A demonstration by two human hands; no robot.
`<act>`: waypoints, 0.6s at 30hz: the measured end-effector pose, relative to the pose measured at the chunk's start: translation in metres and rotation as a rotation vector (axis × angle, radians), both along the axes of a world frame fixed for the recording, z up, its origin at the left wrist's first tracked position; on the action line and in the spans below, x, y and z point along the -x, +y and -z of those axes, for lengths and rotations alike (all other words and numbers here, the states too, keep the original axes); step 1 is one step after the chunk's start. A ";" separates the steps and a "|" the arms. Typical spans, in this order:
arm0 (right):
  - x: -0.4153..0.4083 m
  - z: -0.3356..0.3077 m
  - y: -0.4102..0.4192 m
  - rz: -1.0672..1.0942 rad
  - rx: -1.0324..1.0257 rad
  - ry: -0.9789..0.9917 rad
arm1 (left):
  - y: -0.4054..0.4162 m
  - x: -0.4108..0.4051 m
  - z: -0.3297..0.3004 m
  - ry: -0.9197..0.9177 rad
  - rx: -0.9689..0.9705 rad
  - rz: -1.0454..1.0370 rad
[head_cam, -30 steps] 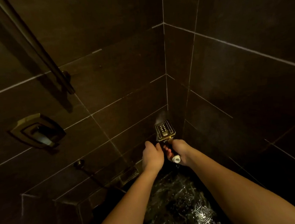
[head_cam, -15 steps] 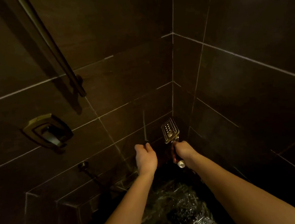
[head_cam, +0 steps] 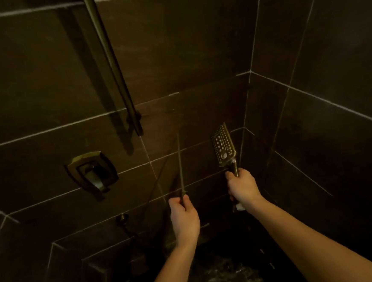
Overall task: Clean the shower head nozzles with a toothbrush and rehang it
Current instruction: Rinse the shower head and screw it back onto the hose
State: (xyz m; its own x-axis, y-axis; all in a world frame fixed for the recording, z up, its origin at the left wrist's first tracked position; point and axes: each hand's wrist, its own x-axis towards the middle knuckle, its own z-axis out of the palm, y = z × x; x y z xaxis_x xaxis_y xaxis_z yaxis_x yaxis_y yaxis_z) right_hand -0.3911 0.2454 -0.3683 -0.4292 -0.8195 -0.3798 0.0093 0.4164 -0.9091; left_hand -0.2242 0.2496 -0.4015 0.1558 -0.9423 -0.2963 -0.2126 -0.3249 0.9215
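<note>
The rectangular metal shower head [head_cam: 223,144] stands upright with its dotted nozzle face turned toward me and slightly left. My right hand [head_cam: 242,187] is closed around its handle just below the head. My left hand [head_cam: 183,219] grips the bottom of a thin, dark toothbrush [head_cam: 179,163] that points straight up. The brush is apart from the shower head, a hand's width to its left. Its bristle end is too dim to make out.
A vertical slide bar [head_cam: 111,57] runs down the left wall and ends above my hands. The square valve handle [head_cam: 91,170] sits on that wall to the left, with a hose outlet [head_cam: 122,218] below. The floor [head_cam: 224,275] is wet. Dark tiled walls meet in a corner at right.
Both hands have risen and moved apart. The toothbrush has come off the shower head and now stands upright to its left. The head has turned more edge-on.
</note>
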 end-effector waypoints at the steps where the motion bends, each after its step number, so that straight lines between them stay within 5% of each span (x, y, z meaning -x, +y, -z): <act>1: -0.004 -0.008 -0.005 -0.032 0.018 0.005 | -0.004 -0.003 -0.003 0.010 0.003 -0.018; 10: -0.086 0.008 -0.038 -0.321 -0.106 -0.002 | -0.018 -0.099 -0.004 0.111 -0.006 -0.308; 18: -0.157 0.059 -0.053 -0.362 -0.298 -0.192 | -0.027 -0.213 0.028 0.117 -0.096 -0.605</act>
